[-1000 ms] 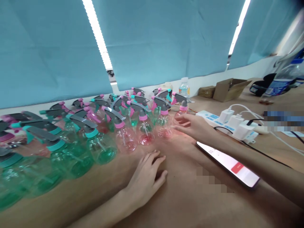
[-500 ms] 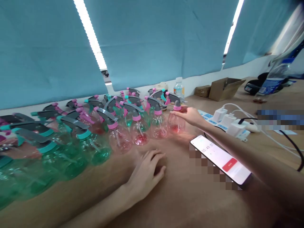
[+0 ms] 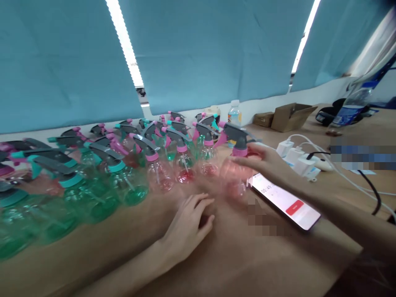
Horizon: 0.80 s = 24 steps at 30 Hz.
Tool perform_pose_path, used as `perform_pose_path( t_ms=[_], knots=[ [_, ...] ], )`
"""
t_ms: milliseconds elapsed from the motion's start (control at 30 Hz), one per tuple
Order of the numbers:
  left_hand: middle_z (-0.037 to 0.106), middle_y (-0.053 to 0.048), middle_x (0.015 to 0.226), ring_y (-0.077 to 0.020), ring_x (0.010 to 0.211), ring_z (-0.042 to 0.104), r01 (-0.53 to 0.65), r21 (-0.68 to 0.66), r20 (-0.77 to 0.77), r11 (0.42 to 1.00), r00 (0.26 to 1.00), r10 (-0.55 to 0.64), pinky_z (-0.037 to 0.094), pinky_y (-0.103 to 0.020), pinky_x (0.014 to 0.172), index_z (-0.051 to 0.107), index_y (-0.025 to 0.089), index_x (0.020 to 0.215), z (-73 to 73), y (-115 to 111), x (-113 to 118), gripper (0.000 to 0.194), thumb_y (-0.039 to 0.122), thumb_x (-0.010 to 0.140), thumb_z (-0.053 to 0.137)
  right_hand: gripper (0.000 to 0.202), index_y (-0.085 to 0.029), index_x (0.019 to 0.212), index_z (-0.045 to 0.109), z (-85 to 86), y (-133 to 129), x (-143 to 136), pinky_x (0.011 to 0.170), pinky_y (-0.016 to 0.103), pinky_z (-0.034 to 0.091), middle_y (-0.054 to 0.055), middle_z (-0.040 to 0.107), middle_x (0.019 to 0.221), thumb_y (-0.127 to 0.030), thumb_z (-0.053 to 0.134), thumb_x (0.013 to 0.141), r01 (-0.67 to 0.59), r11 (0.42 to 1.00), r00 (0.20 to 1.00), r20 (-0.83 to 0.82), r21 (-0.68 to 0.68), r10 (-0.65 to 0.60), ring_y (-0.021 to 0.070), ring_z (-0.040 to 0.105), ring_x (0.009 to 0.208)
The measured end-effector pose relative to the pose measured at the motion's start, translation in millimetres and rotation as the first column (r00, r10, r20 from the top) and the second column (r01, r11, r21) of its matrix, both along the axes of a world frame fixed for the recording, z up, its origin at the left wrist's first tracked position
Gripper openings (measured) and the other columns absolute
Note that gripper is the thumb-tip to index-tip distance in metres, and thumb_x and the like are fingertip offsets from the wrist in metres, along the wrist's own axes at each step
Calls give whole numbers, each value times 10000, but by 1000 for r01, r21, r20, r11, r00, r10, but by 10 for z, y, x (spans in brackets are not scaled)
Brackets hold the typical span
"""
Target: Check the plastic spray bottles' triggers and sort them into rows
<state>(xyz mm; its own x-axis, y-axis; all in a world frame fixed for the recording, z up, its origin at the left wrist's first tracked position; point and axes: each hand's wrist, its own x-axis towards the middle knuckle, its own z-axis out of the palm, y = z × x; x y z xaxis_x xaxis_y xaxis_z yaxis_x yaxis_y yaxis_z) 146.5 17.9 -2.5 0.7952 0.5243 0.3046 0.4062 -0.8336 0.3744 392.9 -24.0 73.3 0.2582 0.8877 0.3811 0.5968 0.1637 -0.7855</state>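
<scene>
My right hand [image 3: 262,161] is closed around the neck of a pink spray bottle [image 3: 236,175], a clear rounded one with a grey trigger head; its lower part is blurred by motion. My left hand [image 3: 193,220] rests on the table [image 3: 222,255] with fingers loosely apart and nothing in it. Just beyond that hand stand more pink spray bottles [image 3: 186,167], holding a little red liquid. Farther left are green spray bottles [image 3: 130,185] with teal collars.
A phone [image 3: 286,202] with a running timer lies under my right forearm. Behind it sits a power strip with white chargers [image 3: 305,165] and cables. Cardboard boxes [image 3: 291,116], a small drink bottle [image 3: 234,112] and a large plastic bottle [image 3: 349,109] stand toward the back.
My right hand has drawn the pink spray bottle out of the row, toward me and slightly right. The left hand stays in place.
</scene>
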Motion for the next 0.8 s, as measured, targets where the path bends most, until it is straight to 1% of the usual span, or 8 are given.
perform_pose_path(
  t_ms=[67,167,233,333,467,600,700,800],
  knots=[
    [541,-84,1264,-257,1182,501,-28,28,-24,999,999,29,412,-457,992,533,208,1197,5,-33,-85,310,184,888,544,246,-223,857,700,-11,-53,-227,773,370,456,31,722,902,-445,675,755,-80,997,995,58,-9,80,250,652,869],
    [537,-118,1274,-291,1193,487,-90,88,-112,992,989,100,413,-483,979,542,175,1216,10,-73,-248,328,205,890,542,196,-231,903,682,-70,-52,-535,823,336,467,18,720,992,-393,648,798,-193,981,981,3,19,193,224,639,967],
    [535,-140,1281,-313,1197,482,-125,122,-170,985,975,145,411,-507,969,551,153,1223,7,-90,-374,336,228,895,541,220,-236,950,674,-128,-20,-691,847,337,464,22,717,1026,-401,640,809,-232,972,973,-3,31,232,216,638,985],
    [531,-142,1300,-325,1217,468,-152,150,-198,977,963,181,403,-524,974,553,156,1239,-1,-105,-575,347,255,907,528,275,-253,993,672,-216,34,-850,864,375,461,23,712,1059,-452,624,810,-261,965,965,28,31,261,234,642,990],
    [526,-143,1321,-320,1241,457,-170,151,-208,974,958,200,392,-512,996,562,155,1242,3,-126,-831,350,270,915,514,308,-271,1005,678,-257,69,-972,812,403,484,31,715,1028,-475,647,777,-252,968,962,108,-6,252,267,649,945],
    [511,-135,1346,-305,1259,445,-191,143,-204,971,954,218,389,-497,1012,557,159,1249,1,-138,-1024,349,275,924,501,307,-294,990,674,-211,90,-1012,779,411,493,22,710,957,-469,688,738,-259,965,949,178,-39,262,268,648,880],
    [513,-136,1344,-299,1261,444,-192,142,-189,971,958,217,396,-493,1009,547,157,1254,-15,-137,-1091,350,265,925,496,338,-300,1025,655,-153,140,-1007,771,409,497,9,700,882,-468,691,734,-286,955,942,163,-73,295,247,646,822],
    [522,-130,1336,-305,1252,453,-187,144,-155,972,966,208,406,-502,998,556,170,1235,-31,-138,-1101,334,254,918,495,416,-320,1116,619,-106,226,-1024,740,402,506,-8,682,805,-465,686,732,-323,939,937,99,-120,335,236,641,785]
  ],
)
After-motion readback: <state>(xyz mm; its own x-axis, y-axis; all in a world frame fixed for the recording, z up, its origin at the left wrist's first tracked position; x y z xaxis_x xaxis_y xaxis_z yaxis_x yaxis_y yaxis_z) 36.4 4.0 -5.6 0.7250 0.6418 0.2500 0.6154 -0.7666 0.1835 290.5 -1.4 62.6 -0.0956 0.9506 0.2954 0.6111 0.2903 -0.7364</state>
